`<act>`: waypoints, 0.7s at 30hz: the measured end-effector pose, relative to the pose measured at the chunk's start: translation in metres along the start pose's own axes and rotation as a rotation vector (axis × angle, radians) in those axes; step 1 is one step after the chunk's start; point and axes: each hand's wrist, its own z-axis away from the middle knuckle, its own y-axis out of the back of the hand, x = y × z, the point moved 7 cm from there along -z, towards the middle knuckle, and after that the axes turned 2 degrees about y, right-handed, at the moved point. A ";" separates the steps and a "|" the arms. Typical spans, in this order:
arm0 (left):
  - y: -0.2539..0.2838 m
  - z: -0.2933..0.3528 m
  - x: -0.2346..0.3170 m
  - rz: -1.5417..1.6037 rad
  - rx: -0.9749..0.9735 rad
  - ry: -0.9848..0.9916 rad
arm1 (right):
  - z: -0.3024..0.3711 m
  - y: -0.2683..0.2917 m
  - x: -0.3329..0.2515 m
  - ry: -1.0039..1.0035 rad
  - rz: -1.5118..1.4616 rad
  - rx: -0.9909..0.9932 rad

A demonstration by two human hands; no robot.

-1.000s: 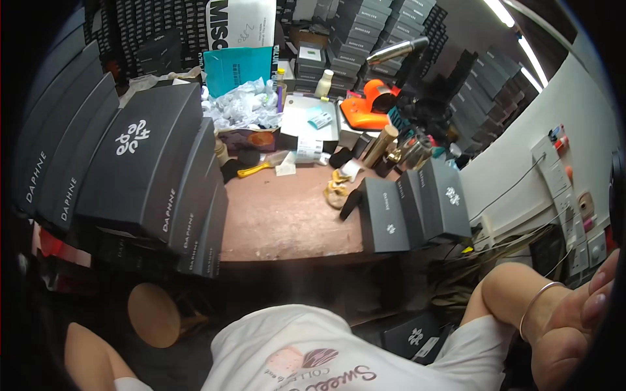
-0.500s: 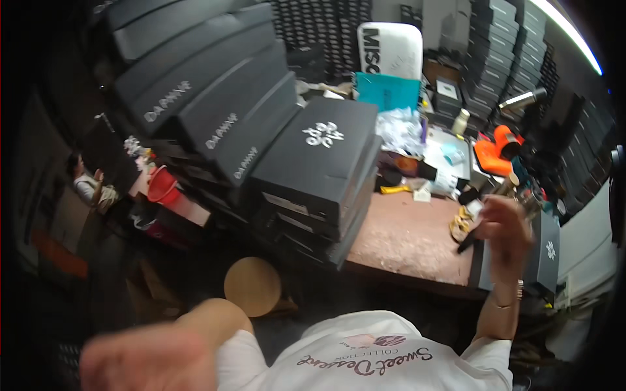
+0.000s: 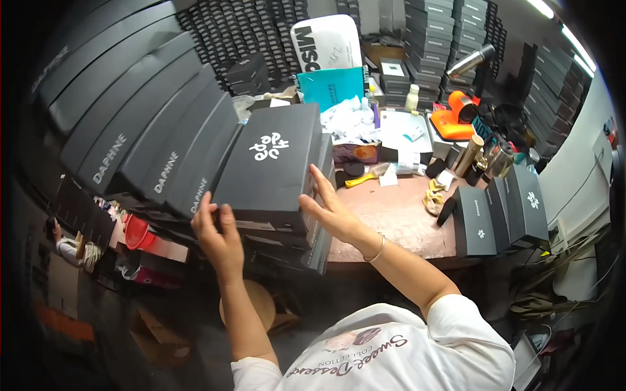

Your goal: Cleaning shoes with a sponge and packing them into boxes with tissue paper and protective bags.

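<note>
A black shoebox (image 3: pixel 266 169) with a white flower-like emblem on its lid tops a short stack on the bench. At its front left corner is my left hand (image 3: pixel 220 244), fingers spread. My right hand (image 3: pixel 334 210) lies against the box's right side, thumb near the front edge and fingers stretched along the side. Neither hand is wrapped round the box; whether the left fingertips touch it I cannot tell. More black shoeboxes (image 3: pixel 150 140) lean in a tall stack to the left.
On the pink bench top (image 3: pixel 391 218) lie a yellow-handled brush (image 3: pixel 362 178), crumpled white paper (image 3: pixel 349 124) and a yellowish cloth (image 3: pixel 433 197). An orange tape dispenser (image 3: pixel 453 118) stands farther back. Several black boxes (image 3: pixel 475 221) stand at the right. A round stool (image 3: pixel 251 306) is below the bench.
Both hands have come to the emblem-lidded box: the left up from the lower left, the right leftward from the bench's right side. The view has turned to the right.
</note>
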 end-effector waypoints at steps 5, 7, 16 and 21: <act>-0.040 -0.002 -0.018 0.804 -0.168 0.514 | -0.005 0.040 0.025 -0.428 -0.729 0.054; -0.065 0.009 0.015 0.801 -0.209 0.491 | -0.005 0.063 0.031 -0.360 -0.750 -0.093; -0.230 0.222 0.109 0.398 -0.553 0.436 | 0.184 0.240 0.172 -0.694 -0.681 0.129; -0.369 0.337 0.002 0.652 -1.142 1.450 | 0.241 0.306 0.313 -0.900 -0.087 0.136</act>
